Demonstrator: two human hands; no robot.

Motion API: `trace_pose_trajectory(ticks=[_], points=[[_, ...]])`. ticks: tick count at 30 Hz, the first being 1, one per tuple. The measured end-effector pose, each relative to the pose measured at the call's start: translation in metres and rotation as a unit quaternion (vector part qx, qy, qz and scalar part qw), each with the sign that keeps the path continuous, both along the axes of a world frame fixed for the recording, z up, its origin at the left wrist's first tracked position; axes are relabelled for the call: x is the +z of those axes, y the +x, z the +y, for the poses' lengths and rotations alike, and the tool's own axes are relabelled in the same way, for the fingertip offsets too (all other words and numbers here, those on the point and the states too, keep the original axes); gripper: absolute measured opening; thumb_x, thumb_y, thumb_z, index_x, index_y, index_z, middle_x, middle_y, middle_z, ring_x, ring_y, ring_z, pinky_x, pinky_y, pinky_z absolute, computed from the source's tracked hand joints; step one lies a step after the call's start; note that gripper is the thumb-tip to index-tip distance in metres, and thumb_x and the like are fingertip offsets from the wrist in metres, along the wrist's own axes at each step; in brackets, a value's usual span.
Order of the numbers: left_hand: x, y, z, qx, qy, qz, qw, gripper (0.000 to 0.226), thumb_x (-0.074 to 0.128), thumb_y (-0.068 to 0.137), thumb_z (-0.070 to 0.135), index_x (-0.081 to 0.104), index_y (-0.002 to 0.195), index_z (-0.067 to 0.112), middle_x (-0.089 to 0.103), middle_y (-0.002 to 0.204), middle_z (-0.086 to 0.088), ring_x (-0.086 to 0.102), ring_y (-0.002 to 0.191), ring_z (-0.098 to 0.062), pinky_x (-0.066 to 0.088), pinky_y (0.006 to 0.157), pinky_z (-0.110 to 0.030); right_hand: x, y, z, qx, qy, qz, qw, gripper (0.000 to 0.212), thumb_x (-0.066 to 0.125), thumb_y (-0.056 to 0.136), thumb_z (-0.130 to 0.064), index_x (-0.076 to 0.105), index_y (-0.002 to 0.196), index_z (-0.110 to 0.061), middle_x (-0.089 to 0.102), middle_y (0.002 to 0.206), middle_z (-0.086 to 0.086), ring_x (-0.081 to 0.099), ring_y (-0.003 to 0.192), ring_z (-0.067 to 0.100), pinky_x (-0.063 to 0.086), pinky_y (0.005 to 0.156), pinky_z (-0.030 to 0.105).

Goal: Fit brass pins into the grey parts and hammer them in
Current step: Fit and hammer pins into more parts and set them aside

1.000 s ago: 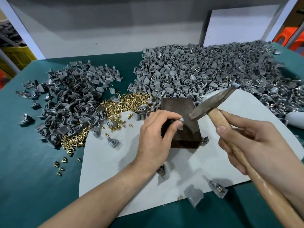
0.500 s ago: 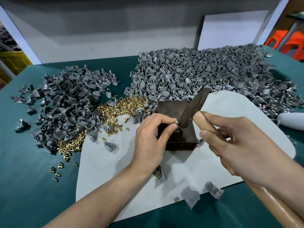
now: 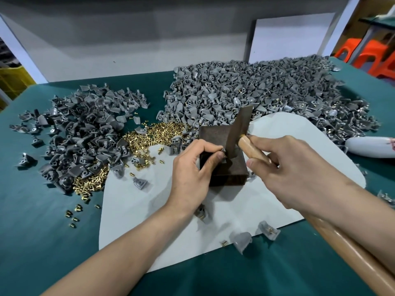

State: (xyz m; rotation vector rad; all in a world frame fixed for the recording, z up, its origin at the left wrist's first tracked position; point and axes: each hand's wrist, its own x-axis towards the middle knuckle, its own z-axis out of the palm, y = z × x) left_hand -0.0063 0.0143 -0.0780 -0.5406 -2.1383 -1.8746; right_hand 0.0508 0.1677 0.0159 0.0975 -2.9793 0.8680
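Brass pins (image 3: pixel 149 135), small, smooth and likely to roll, lie heaped on the tabletop (image 3: pixel 42 231) left of the dark steel block (image 3: pixel 222 159). My left hand (image 3: pixel 192 176) pinches one stiff, light grey part (image 3: pixel 223 151) by its edge on that block. My right hand (image 3: pixel 284 167) is closed around the hammer (image 3: pixel 239 129) high on its wooden handle, the head down at the part, fingertips riskily close.

Part heaps (image 3: pixel 245 97) flanking bare sheet (image 3: pixel 132 201) (nearside)
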Motion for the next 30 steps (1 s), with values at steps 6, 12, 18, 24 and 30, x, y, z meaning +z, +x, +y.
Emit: trace_pose_trajectory(ticks=[6,12,18,24,30], points=[[0.0,0.001,0.0,-0.001,0.009,0.004,1.0,0.005,0.067,0.086,0.023,0.066,0.082,0.026,0.065,0.082,0.01,0.059,0.081,-0.006,0.045,0.072,-0.018,-0.001,-0.002,-0.006,-0.013,0.034,0.003,0.999,0.012,0.051,0.092,-0.021,0.058,0.102,-0.019,0.046,0.059,0.0,0.042,0.041,0.013,0.03,0.039,0.021],[0.0,0.004,-0.001,-0.002,0.017,0.001,1.0,0.002,0.066,0.085,0.03,0.065,0.083,0.03,0.066,0.084,0.01,0.061,0.083,-0.009,0.046,0.072,-0.02,0.008,-0.003,-0.011,-0.02,0.035,-0.026,0.999,0.019,0.05,0.093,-0.021,0.059,0.109,-0.017,0.046,0.061,0.001,0.046,0.042,0.018,0.038,0.039,0.023],[-0.001,0.002,-0.002,0.006,0.015,-0.027,1.0,0.003,0.068,0.084,0.028,0.066,0.082,0.029,0.067,0.083,0.007,0.061,0.084,-0.012,0.048,0.075,-0.027,0.025,0.004,-0.003,-0.025,-0.003,0.032,0.999,0.015,0.051,0.093,-0.016,0.063,0.097,-0.006,0.043,0.049,0.001,0.04,0.029,0.011,0.039,0.034,0.03],[-0.001,0.003,-0.003,0.008,0.02,-0.018,1.0,0.012,0.067,0.081,0.039,0.066,0.083,0.028,0.066,0.082,0.008,0.061,0.082,-0.012,0.048,0.072,-0.03,0.026,0.006,-0.006,-0.018,0.009,0.065,0.998,0.015,0.053,0.092,-0.018,0.063,0.096,-0.008,0.044,0.047,-0.003,0.048,0.04,0.008,0.039,0.042,0.031],[-0.001,0.004,-0.003,0.008,0.023,-0.009,1.0,0.01,0.065,0.081,0.039,0.066,0.081,0.029,0.064,0.081,0.011,0.06,0.081,-0.01,0.047,0.072,-0.027,0.009,0.006,-0.013,-0.018,0.02,0.008,1.0,0.019,0.051,0.093,-0.021,0.062,0.107,-0.015,0.048,0.059,-0.002,0.043,0.037,0.01,0.034,0.037,0.018]])
